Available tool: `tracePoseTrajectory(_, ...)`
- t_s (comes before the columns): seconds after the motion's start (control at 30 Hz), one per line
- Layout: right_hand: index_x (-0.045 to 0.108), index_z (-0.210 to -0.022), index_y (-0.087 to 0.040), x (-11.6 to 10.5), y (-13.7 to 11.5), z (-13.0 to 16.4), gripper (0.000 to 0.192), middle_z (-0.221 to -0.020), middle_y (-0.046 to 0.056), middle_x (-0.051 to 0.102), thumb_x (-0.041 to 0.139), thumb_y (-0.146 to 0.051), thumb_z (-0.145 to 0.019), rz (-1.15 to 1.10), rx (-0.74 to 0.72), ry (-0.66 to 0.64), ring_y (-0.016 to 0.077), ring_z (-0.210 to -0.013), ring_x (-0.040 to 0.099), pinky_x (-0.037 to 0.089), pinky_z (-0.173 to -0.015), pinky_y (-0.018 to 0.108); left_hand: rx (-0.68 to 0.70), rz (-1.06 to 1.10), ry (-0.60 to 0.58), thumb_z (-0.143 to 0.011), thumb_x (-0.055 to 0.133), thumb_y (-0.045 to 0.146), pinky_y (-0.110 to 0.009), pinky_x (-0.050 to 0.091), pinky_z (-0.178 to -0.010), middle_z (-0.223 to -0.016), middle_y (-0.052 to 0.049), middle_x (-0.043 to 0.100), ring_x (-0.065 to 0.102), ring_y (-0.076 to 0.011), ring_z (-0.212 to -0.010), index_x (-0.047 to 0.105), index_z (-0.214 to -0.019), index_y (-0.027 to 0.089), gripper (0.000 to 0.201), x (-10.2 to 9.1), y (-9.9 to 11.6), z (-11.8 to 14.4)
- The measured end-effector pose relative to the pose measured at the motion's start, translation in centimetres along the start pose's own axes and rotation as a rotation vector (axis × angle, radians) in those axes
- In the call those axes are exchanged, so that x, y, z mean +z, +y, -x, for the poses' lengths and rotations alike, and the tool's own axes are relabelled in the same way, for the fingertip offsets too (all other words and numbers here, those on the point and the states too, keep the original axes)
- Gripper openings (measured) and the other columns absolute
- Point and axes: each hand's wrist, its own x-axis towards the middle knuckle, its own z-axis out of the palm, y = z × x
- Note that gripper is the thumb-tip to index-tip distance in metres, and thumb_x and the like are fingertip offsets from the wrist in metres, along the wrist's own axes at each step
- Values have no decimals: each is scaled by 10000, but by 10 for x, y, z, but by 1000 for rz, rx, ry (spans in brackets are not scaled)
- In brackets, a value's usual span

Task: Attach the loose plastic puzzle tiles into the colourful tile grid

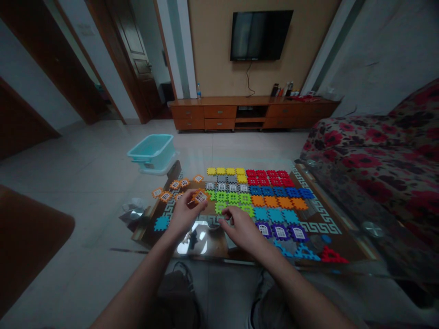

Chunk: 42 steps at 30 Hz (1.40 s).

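My left hand [185, 210] pinches an orange interlocking tile with a white window [200, 196], held up above the table. Close by on the right, my right hand [236, 221] hovers over the near edge of the green tiles [233, 197], its thumb and fingers curled with a small gap between them and nothing visible inside. More orange window tiles [165, 196] lie loose at the table's left. Rows of grey window tiles [222, 187], yellow tiles [221, 171], red tiles [267, 177], blue tiles [277, 192], plain orange tiles [278, 202] and purple window tiles [280, 231] spread to the right.
The glass-topped table [212, 251] has a patterned border. Light-blue tiles [275, 214], blue triangles [307, 252] and a red triangle [332, 255] lie on it. A turquoise tub [152, 151] stands on the floor beyond. A floral sofa [373, 151] flanks the right side.
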Motion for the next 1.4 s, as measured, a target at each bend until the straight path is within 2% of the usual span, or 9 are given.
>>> tracePoseTrajectory(0.17,635,-991,-161,6,-2,-9,182,-937,68,697,620,-271,-847,-450,150,17,173,-833,643,493,-751,293,-222,392,64,-655,812,320,-286,535,-758,-879,-22,690,670,-141,-772,553,-982,192,436,23,3,11)
tracePoseTrajectory(0.37,639,-951,-159,3,-1,-13,269,-924,71,699,658,-375,-791,-723,280,-17,174,-748,637,479,-625,287,-282,496,-13,-622,849,274,-292,531,-810,-913,-60,729,698,-160,-837,564,-930,179,430,33,8,20)
tracePoseTrajectory(0.57,645,-907,-169,-1,1,-14,357,-826,52,693,689,-483,-743,-751,284,48,170,-687,618,431,-555,267,-225,395,-35,-641,848,280,-290,527,-723,-881,-53,733,686,-156,-745,542,-1027,208,498,35,-1,20)
tracePoseTrajectory(0.73,647,-877,-167,0,3,-16,367,-746,32,663,700,-497,-724,-795,290,124,166,-652,601,423,-544,265,-199,320,-65,-679,820,336,-270,512,-716,-830,-25,695,654,-131,-716,585,-892,185,351,35,-3,19)
tracePoseTrajectory(0.87,657,-901,-171,0,4,-17,387,-777,41,679,708,-503,-707,-852,319,182,180,-682,618,436,-554,271,-174,239,-169,-698,800,361,-263,504,-726,-837,-36,705,665,-143,-749,590,-850,178,318,35,-5,21)
tracePoseTrajectory(1.07,709,-917,-163,-3,0,-15,377,-794,49,699,704,-485,-721,-797,273,188,167,-667,593,435,-569,275,-167,177,-235,-711,790,330,-263,513,-668,-778,-18,702,671,-147,-685,559,-959,199,363,35,-6,21)
tracePoseTrajectory(1.23,726,-957,-162,-4,0,-16,389,-787,53,705,685,-479,-735,-781,279,184,165,-648,582,430,-557,273,-108,136,-253,-745,763,339,-273,530,-668,-771,-26,688,673,-154,-694,590,-922,187,291,34,-3,20)
tracePoseTrajectory(1.4,704,-970,-156,-2,0,-14,406,-821,63,707,685,-476,-722,-785,324,110,182,-697,617,436,-552,269,-73,128,-224,-736,768,341,-311,548,-737,-903,-66,712,688,-178,-793,607,-908,186,282,33,-2,19)
